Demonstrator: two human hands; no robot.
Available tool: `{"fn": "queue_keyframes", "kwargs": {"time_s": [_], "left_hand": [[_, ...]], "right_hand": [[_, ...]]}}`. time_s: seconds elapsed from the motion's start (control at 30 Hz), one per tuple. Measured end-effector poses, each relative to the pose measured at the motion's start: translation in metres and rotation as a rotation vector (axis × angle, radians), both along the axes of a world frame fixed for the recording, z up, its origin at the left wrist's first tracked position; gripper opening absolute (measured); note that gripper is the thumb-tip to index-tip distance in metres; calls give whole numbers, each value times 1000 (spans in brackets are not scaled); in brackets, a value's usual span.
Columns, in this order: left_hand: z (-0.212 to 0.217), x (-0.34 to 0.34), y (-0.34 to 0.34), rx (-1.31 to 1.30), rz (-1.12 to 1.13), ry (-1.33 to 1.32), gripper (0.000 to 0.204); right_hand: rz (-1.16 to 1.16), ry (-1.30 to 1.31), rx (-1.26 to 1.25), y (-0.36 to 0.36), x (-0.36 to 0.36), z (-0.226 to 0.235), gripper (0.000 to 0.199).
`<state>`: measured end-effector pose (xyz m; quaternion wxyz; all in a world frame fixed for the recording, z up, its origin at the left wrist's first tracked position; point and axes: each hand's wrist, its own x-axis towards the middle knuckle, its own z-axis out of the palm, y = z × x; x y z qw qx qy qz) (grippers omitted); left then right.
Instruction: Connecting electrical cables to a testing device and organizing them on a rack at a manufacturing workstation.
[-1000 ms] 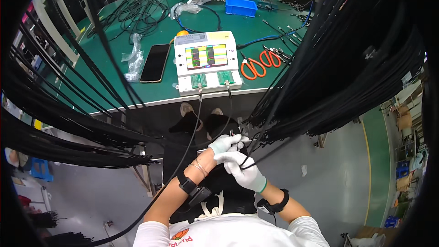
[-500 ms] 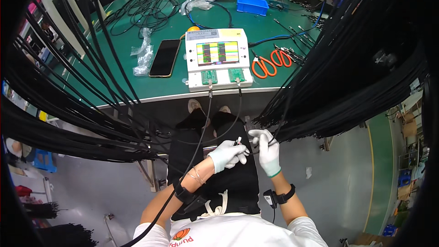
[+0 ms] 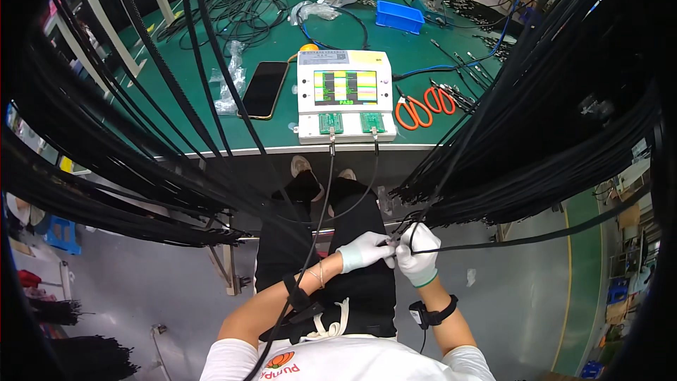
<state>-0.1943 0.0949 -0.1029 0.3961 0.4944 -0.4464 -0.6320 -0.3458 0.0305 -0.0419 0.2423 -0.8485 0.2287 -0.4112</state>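
Both my hands wear white gloves and meet over my lap. My left hand (image 3: 364, 250) pinches the end of a thin black cable (image 3: 493, 242) that runs off to the right. My right hand (image 3: 419, 251) grips the same cable right beside it, at the foot of a thick bundle of hanging black cables (image 3: 536, 148). A white cable tester (image 3: 345, 95) with a lit colour screen sits at the near edge of the green bench (image 3: 282, 137). Two black leads (image 3: 326, 190) hang from its front sockets down toward my lap.
On the bench lie a black phone (image 3: 264, 89), orange-handled scissors (image 3: 423, 107), a blue tray (image 3: 399, 17), clear plastic bags (image 3: 229, 77) and loose cables. More black cable bundles (image 3: 106, 169) hang on my left. Grey floor lies below, with a green strip at right.
The view has tilted, so the tester and bench sit lower in the picture. My right hand has dropped from the raised bundle to join my left hand on the cable.
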Motion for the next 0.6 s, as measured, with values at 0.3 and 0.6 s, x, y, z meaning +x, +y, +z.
{"fn": "queue_keyframes", "kwargs": {"time_s": [0.3, 0.6], "left_hand": [[41, 33, 25, -2, 240, -21, 24], [112, -27, 53, -204, 87, -223, 19]], "right_hand": [[205, 369, -124, -9, -31, -30, 54], [-54, -53, 1666, -33, 39, -75, 47]]}}
